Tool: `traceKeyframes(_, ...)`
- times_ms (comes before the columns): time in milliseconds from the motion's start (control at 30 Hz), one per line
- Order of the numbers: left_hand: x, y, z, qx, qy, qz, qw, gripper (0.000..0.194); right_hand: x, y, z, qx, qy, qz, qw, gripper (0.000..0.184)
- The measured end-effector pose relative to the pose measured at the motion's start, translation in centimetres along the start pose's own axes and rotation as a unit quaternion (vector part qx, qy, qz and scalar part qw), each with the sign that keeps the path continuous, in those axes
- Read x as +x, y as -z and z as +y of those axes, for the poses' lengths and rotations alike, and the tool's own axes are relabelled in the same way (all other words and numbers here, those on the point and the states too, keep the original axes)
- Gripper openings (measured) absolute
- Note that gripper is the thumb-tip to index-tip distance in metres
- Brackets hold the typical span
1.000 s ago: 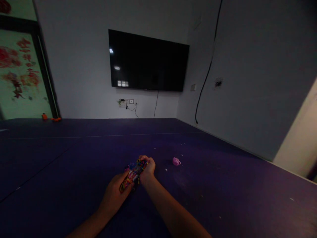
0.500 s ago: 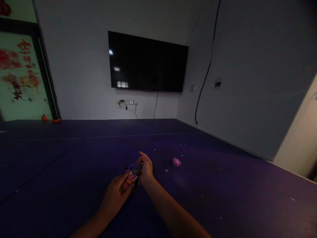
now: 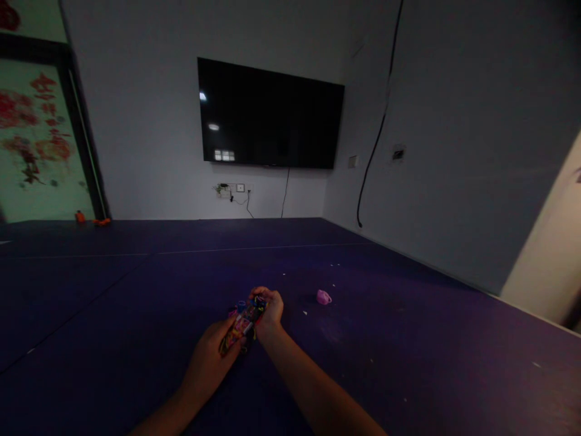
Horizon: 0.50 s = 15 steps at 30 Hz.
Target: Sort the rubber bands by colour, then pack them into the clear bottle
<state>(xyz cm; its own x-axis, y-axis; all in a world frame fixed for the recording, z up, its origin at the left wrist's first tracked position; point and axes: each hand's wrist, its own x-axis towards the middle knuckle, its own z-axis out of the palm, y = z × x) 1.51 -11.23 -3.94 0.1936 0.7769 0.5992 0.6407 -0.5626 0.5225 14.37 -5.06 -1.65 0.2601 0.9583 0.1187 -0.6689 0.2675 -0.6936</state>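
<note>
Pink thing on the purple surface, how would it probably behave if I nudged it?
The pink thing might rock or roll, since its body looks rounded. Its side loop would probably stop it rolling far. It's likely light, being smaller than the right hand.

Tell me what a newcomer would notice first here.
The big black television on the back wall likely stands out first. Then, low in the middle, the left hand grips a multicoloured bundle, with the right hand curled at its far end. A small pink object lies to their right on the purple surface.
</note>
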Motion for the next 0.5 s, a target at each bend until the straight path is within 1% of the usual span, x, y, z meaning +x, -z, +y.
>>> traceKeyframes(100,-0.05,-0.06,-0.09,0.004,0.001,0.005,1.0,0.037,-0.33,-0.61,-0.31,0.044,-0.074,0.03,0.996,0.035)
traceKeyframes(167,-0.12,-0.07,-0.11,0.006,0.004,0.002,1.0,0.037,-0.53,-0.95,-0.44,0.026,-0.091,0.038,0.995,0.041)
traceKeyframes(233,-0.2,-0.04,-0.1,0.005,0.006,-0.002,1.0,0.037,-0.71,-1.12,-0.47,0.001,-0.084,0.041,0.996,0.042)
traceKeyframes(300,-0.26,0.02,-0.08,0.0,0.007,-0.005,1.0,0.037,-0.83,-1.1,-0.42,-0.013,-0.069,0.035,0.997,0.037)
traceKeyframes(500,-0.18,0.3,0.1,-0.025,0.021,-0.006,0.999,0.035,-1.11,-0.91,-0.22,-0.004,-0.058,0.002,0.998,0.027)
